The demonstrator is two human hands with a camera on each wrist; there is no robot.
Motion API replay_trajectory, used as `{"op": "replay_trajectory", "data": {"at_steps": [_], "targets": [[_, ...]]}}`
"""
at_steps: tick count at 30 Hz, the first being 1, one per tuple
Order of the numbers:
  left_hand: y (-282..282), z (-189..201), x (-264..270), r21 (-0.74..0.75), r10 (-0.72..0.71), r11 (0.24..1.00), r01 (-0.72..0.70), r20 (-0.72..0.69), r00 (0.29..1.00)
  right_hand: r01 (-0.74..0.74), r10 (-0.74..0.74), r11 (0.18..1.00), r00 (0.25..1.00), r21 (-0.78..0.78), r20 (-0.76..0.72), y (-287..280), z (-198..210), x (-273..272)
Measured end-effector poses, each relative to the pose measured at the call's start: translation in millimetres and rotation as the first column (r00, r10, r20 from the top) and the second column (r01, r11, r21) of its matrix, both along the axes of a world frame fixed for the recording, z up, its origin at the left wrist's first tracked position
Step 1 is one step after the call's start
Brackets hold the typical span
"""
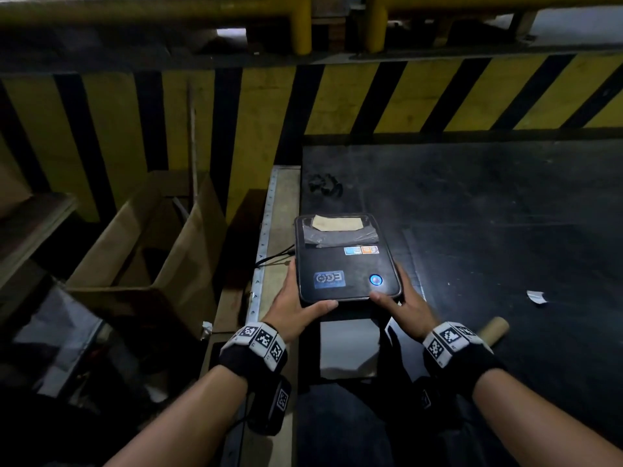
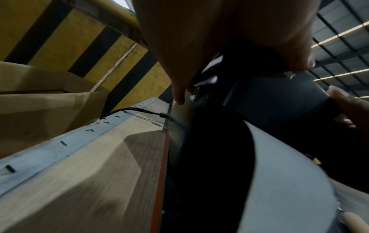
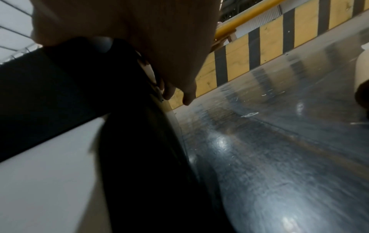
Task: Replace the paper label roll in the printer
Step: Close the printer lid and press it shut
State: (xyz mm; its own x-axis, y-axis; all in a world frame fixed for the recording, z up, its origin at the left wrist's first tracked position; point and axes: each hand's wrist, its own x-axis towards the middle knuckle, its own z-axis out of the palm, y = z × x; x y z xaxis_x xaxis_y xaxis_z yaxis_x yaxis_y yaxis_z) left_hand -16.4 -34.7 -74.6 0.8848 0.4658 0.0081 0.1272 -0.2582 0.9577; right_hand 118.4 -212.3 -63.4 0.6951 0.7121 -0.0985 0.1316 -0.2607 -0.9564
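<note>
A black label printer (image 1: 347,264) with a lit blue button sits at the left edge of a dark table (image 1: 488,203). My left hand (image 1: 300,298) grips its near left corner, thumb on the front edge and fingers along the side. My right hand (image 1: 403,303) grips the near right corner the same way. White label paper (image 1: 349,348) runs out from under the front edge toward me. In the left wrist view my left hand (image 2: 219,39) holds the printer (image 2: 279,97) above the paper (image 2: 289,173). In the right wrist view my right hand (image 3: 149,31) holds the printer (image 3: 49,78).
A bare cardboard core (image 1: 494,330) lies on the table to the right of my right wrist. A paper scrap (image 1: 536,295) and a black strap (image 1: 325,185) lie farther off. A cable (image 1: 273,257) leaves the printer's left side. An open cardboard box (image 1: 145,251) stands left, below a yellow-black striped wall (image 1: 371,96).
</note>
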Motion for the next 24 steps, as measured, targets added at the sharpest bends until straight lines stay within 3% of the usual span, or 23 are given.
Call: {"op": "replay_trajectory", "data": {"at_steps": [24], "targets": [[1.4, -6.7, 1.0, -0.002, 0.025, 1.000, -0.025, -0.017, 1.000, 0.020, -0.015, 0.995, 0.998, 0.095, -0.057, 1.1, -6.5, -0.9]]}}
